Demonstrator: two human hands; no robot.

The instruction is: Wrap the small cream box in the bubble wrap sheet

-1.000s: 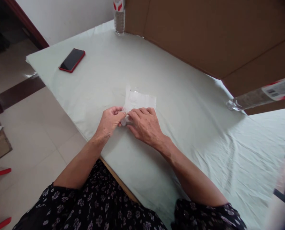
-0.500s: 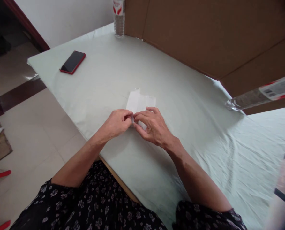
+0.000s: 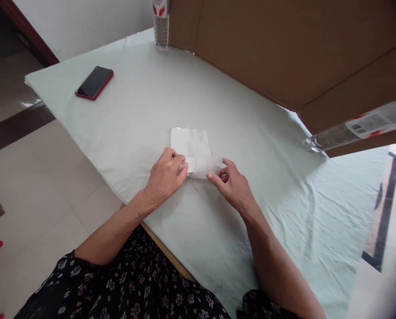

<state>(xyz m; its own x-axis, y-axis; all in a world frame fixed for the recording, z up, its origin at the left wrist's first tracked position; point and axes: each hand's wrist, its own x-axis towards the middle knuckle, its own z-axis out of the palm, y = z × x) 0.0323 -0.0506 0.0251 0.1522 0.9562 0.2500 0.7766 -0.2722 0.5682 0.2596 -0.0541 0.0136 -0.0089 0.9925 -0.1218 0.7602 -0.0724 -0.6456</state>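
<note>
From here I can't make out any words; the bottle (image 3: 364,124) on the right shows just an unreadable label and barcode.

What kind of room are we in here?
Probably a room in a home, judging by the phone lying on a cloth-covered table, the tiled floor beside it and the plain pale wall behind.

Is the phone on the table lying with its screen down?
No, the dark screen of the phone faces up, with its red case showing along the edges.
</note>
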